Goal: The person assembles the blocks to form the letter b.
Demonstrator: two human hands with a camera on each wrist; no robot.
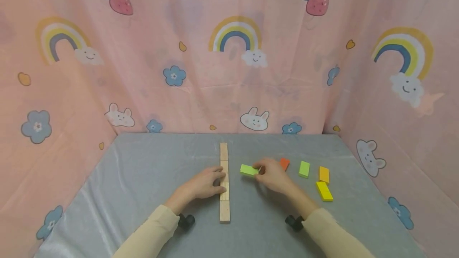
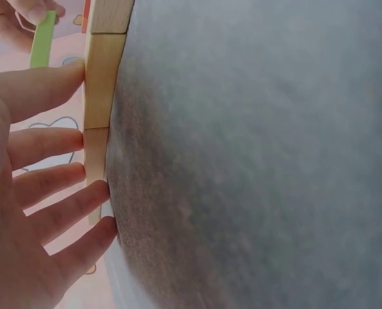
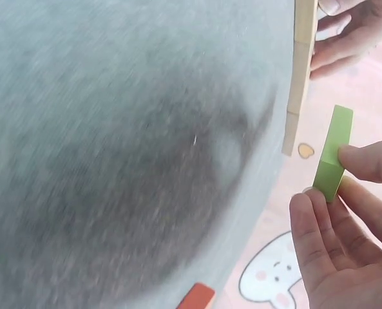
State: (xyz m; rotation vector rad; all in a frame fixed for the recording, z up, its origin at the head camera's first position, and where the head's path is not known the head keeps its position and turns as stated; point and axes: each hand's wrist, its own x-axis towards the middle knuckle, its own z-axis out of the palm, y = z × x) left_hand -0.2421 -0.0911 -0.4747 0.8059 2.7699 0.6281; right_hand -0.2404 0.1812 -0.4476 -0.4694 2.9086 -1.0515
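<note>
Plain wooden blocks [image 1: 224, 210] lie end to end in a straight row running away from the person. The left hand [image 1: 205, 183] rests its fingertips on the middle blocks of that row, fingers spread and relaxed; the left wrist view shows the fingers [image 2: 62, 174] against the wooden blocks [image 2: 99, 77]. Just right of the row, the right hand [image 1: 274, 175] pinches a light green block [image 1: 248, 170] by its right end between thumb and fingers. In the right wrist view the green block [image 3: 334, 148] is held clear of the wooden row [image 3: 299, 77].
Right of the right hand on the grey cloth [image 1: 172, 150] lie a green block [image 1: 304, 169], an orange-yellow block [image 1: 324, 174] and a yellow block [image 1: 324, 191]. An orange-red block [image 1: 284, 164] is partly behind the right hand. A pink patterned curtain [image 1: 229, 90] surrounds the table.
</note>
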